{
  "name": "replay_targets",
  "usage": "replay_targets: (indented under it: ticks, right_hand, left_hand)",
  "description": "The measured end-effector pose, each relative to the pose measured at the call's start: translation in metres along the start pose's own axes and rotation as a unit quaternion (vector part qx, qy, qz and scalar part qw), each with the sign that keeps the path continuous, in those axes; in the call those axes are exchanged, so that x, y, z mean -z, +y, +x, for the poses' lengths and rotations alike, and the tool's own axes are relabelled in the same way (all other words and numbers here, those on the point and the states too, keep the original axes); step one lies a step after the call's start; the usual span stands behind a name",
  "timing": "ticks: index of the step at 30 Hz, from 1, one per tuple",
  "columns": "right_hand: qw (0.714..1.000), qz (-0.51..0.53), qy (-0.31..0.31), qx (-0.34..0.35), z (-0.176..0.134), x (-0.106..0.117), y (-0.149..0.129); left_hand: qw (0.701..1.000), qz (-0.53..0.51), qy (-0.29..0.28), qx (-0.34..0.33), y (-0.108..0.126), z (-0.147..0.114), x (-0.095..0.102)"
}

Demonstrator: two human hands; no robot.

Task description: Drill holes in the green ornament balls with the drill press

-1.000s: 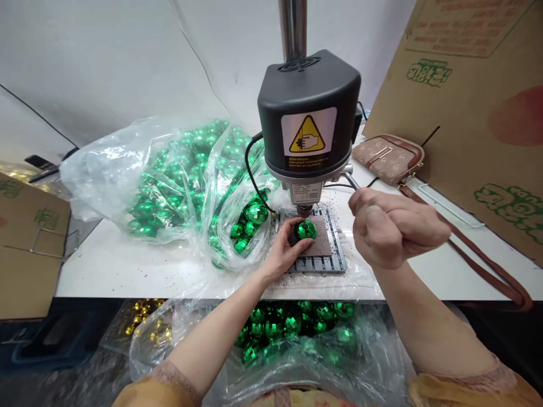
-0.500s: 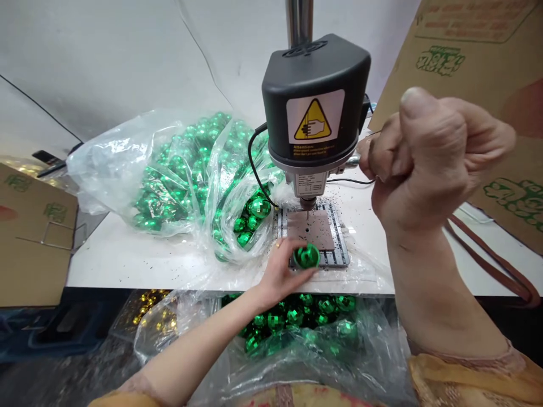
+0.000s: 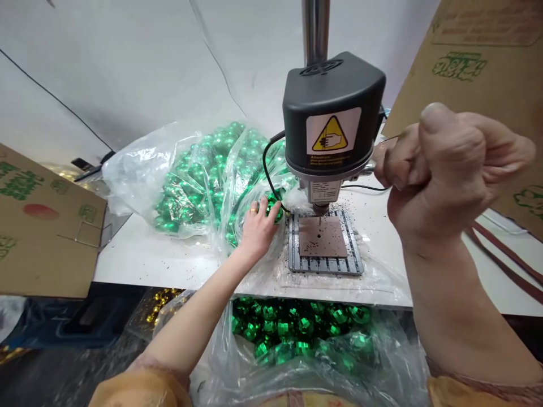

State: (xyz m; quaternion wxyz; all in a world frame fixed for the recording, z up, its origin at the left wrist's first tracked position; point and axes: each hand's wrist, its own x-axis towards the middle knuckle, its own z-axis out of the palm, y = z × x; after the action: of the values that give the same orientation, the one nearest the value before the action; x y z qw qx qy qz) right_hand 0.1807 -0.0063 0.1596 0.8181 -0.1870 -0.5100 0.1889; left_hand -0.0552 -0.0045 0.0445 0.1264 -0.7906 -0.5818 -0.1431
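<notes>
Green faceted baubles (image 3: 277,213) fill a clear plastic bag (image 3: 139,169); the left hand (image 3: 257,230) curves over one, grip unclear. The right hand (image 3: 449,169) clasps the drill press lever (image 3: 369,169).

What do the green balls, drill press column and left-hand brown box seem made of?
Green faceted balls: possibly plastic with a mirror-like coating, judging by the sharp glints. Drill press column: likely polished metal, from its bright streaked reflections. Brown box: apparently cardboard, matte, with a flat printed face.
</notes>
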Motion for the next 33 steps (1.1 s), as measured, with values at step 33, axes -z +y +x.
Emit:
replay_targets:
  ticks: [33]
  right_hand:
    - [0.999,0.026,-0.026,0.027,0.001,-0.002,0.002]
  left_hand:
    - [0.762,-0.636,-0.057,0.106,0.064,-0.007,-0.070]
